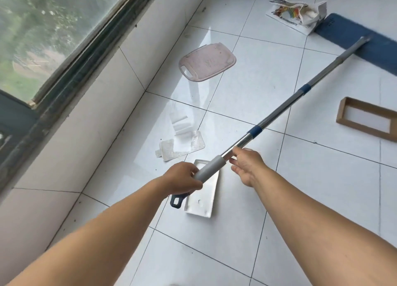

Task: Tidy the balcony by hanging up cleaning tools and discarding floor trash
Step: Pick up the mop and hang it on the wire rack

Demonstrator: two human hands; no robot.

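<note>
Mop with a steel pole and flat blue pad (279, 111) angles up from the white tiled balcony floor (322, 178), left hand (182, 178) clenched round its grey end grip, right hand (247, 165) half open, fingertips only brushing the pole. A one-handed hold could let the pad drag into the torn paper bag (300, 14) touching it.

I can read no text anywhere; the printed paper packaging (287, 13) near the floor's far edge carries a colourful picture and a dark line of print, too blurred to make out.
</note>
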